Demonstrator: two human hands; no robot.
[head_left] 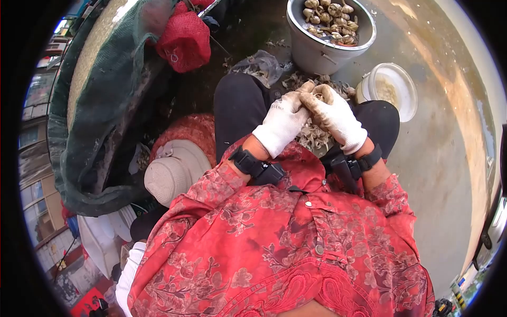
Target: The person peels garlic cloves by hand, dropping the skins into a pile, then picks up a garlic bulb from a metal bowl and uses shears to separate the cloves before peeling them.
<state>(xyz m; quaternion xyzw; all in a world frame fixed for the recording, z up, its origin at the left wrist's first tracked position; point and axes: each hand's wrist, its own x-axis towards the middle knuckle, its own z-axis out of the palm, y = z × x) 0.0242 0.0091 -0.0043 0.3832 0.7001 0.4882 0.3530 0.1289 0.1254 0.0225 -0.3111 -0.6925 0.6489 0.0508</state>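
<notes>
Both my hands wear white gloves with soiled fingertips and meet above my lap. My left hand has its fingers closed, its fingertips against those of my right hand. Between them sits a small garlic bulb, mostly covered by the fingers. Pale garlic peels lie in a heap under my hands, between my knees. Just beyond is a grey bucket holding several garlic bulbs. A white tub with pale pieces inside stands by my right knee.
A co-worker in a light hat and red clothing sits close on the left. Behind them are a green mesh-covered mound and a red mesh bag. A clear plastic bag lies beyond my left knee.
</notes>
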